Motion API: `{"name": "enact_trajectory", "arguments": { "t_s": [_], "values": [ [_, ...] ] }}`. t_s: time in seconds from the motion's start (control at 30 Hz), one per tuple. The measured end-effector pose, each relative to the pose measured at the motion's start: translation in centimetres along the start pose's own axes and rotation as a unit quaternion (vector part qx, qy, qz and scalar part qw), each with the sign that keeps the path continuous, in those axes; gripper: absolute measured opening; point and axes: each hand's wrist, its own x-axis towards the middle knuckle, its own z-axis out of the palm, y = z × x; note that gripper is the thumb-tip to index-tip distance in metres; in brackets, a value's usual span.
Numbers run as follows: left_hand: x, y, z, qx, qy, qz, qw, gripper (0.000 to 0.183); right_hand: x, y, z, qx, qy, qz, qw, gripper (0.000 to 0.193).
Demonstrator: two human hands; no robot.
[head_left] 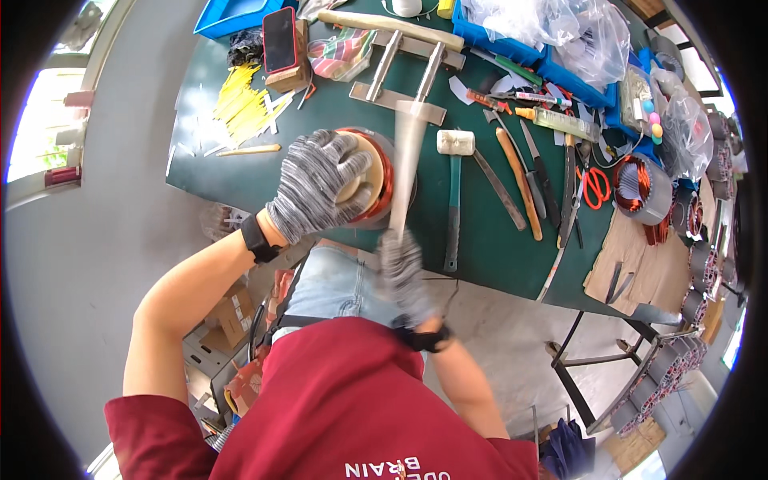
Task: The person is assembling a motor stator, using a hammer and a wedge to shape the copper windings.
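My left hand (314,182), in a grey striped knit glove, curls its fingers over a round tan disc (370,160). Orange-red copper windings (387,180) show around the disc, inside a grey metal ring that is mostly hidden. In my right hand (402,268), gloved the same way and smeared by motion, is the lower end of a pale, bat-shaped wooden club (409,152). The club stands lengthwise just right of the windings, its wide end over a metal rack with two bars (428,72). Whether it touches the ring I cannot tell.
Right of the club lie a white-headed mallet (454,168), a wooden stick (518,184), knives (544,172) and red-handled scissors (596,186). A wound stator (642,188) stands farther right. Yellow strips (244,108) and a phone (280,40) are left; blue bins (512,40) stand behind.
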Motion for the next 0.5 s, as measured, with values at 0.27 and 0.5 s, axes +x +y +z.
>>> {"name": "enact_trajectory", "arguments": {
  "t_s": [0.27,0.5],
  "values": [
    [0.6,2.2,-0.1,0.040,0.026,-0.132,0.990,0.033,0.4,-1.7,-0.1,0.414,-0.030,0.230,0.880,0.021],
    [0.0,3.8,1.0,0.068,0.052,-0.275,0.958,0.038,2.9,-4.0,-1.0,0.292,-0.035,0.252,0.922,0.023]
  ]
}}
